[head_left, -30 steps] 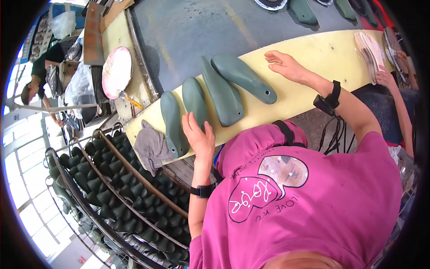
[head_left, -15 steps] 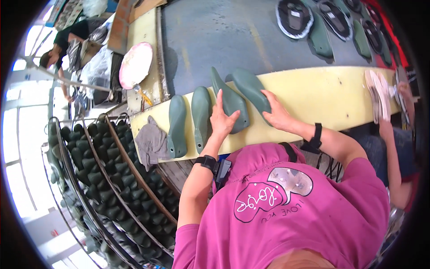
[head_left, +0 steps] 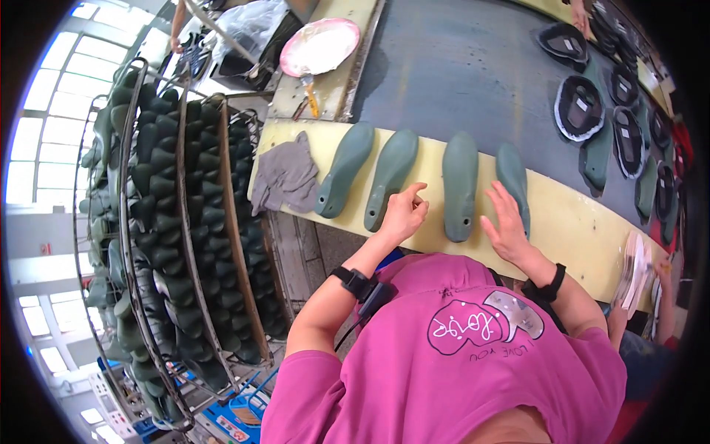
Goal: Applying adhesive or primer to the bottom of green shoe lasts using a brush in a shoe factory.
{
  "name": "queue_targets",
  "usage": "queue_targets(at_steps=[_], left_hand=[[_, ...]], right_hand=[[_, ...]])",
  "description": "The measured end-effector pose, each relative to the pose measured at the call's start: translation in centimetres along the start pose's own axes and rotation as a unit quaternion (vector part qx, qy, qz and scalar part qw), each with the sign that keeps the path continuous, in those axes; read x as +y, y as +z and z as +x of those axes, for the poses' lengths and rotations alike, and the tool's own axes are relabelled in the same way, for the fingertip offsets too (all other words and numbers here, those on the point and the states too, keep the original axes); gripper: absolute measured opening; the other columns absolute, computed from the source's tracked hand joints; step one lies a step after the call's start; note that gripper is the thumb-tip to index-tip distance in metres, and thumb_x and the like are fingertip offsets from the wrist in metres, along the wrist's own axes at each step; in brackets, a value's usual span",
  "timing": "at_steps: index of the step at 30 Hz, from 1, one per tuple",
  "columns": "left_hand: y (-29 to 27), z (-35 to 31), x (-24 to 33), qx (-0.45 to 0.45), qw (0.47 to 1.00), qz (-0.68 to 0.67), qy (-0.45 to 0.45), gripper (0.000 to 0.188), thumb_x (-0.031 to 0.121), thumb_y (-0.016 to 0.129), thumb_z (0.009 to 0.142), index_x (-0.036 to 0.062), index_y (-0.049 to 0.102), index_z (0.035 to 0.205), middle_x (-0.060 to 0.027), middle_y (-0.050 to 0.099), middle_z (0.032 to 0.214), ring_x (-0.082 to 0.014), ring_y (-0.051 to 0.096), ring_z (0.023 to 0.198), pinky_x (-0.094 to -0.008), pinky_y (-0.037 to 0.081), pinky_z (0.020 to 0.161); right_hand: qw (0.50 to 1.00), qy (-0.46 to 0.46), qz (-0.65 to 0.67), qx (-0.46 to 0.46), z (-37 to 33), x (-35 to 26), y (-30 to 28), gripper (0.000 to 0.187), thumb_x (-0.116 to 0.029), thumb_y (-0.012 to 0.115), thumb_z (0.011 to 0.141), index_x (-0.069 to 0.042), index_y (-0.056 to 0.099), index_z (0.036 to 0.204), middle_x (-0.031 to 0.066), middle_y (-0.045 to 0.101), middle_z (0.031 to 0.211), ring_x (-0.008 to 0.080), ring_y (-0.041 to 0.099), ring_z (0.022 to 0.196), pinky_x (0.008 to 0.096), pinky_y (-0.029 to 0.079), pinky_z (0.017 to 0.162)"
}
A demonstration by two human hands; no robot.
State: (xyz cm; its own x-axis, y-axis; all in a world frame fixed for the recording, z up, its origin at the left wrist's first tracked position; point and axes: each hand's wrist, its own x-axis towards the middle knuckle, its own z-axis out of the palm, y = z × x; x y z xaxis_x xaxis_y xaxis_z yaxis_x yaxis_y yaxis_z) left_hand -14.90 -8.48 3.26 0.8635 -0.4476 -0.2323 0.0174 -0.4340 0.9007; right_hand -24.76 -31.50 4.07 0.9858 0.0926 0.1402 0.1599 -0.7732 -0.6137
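Observation:
Four green shoe lasts lie side by side on a pale yellow board (head_left: 569, 214) in front of me. The first last (head_left: 347, 164) and the second last (head_left: 393, 172) are to the left; the third last (head_left: 460, 185) sits between my hands. My left hand (head_left: 404, 214) hovers by the heel end of the second last, fingers partly curled, apart, and holding nothing. Beside the fourth last (head_left: 512, 172), my right hand (head_left: 509, 228) is spread and covers part of its near end. I cannot tell whether its fingers touch it.
A grey rag (head_left: 287, 174) lies at the board's left end. Beyond is a grey belt (head_left: 451, 70) carrying dark shoe uppers (head_left: 579, 109) and more lasts. A pink-rimmed bowl (head_left: 322, 46) and a brush (head_left: 312, 96) stand far left. A rack (head_left: 183, 222) of lasts fills the left; a co-worker's hand (head_left: 662, 274) is at right.
Both hands have come off the third and fourth lasts, which now lie straighter and farther apart. My left hand has moved toward the second last. The view has turned, shifting the scene.

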Motion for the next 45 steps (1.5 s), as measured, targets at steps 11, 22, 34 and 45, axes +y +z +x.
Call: queue_targets(at_steps=[11, 22, 34, 45], left_hand=[[-7.6, -8.6, -2.5, 0.185, 0.976, 0.026, 0.111, 0.025, 0.003, 0.054, 0.077, -0.0018, 0.056, 0.102, -0.0086, 0.053, 0.061, -0.0129, 0.050, 0.053, -0.0274, 0.044, 0.053], [-17.1, -21.7, -10.0, 0.349, 0.925, -0.147, -0.027, 0.029, 0.007, 0.056, 0.081, -0.0020, 0.054, 0.108, -0.0049, 0.061, 0.076, -0.0089, 0.058, 0.065, -0.0223, 0.047, 0.058], [-20.8, -28.5, -16.2, 0.396, 0.880, -0.261, 0.016, 0.031, 0.006, 0.060, 0.082, -0.0008, 0.053, 0.111, -0.0056, 0.061, 0.080, -0.0106, 0.058, 0.069, -0.0230, 0.048, 0.063], [-21.9, -29.4, -17.0, 0.399, 0.870, -0.286, 0.037, 0.030, 0.003, 0.060, 0.082, -0.0012, 0.053, 0.110, -0.0072, 0.062, 0.084, -0.0120, 0.059, 0.072, -0.0251, 0.049, 0.065]], right_hand=[[0.988, 0.119, 0.084, 0.050, 3.9, 1.6, 5.9, 0.062, -0.003, 0.048, 0.066, 0.002, 0.035, 0.126, 0.0210, 0.036, 0.130, 0.0333, 0.028, 0.127, 0.0384, 0.021, 0.106], [0.985, -0.042, 0.114, -0.121, 18.2, -16.6, 2.9, 0.048, -0.014, 0.055, 0.079, 0.002, 0.042, 0.123, 0.0189, 0.047, 0.125, 0.0291, 0.044, 0.117, 0.0364, 0.036, 0.096], [0.728, -0.642, 0.059, -0.235, 30.3, -63.2, 17.3, 0.076, -0.032, 0.069, 0.070, 0.003, 0.033, 0.127, 0.0202, 0.040, 0.125, 0.0334, 0.039, 0.117, 0.0373, 0.033, 0.098], [0.763, -0.550, -0.182, -0.286, 29.8, -68.1, 17.8, 0.085, -0.045, 0.068, 0.059, -0.009, 0.038, 0.130, 0.0184, 0.045, 0.127, 0.0326, 0.045, 0.115, 0.0425, 0.040, 0.092]])
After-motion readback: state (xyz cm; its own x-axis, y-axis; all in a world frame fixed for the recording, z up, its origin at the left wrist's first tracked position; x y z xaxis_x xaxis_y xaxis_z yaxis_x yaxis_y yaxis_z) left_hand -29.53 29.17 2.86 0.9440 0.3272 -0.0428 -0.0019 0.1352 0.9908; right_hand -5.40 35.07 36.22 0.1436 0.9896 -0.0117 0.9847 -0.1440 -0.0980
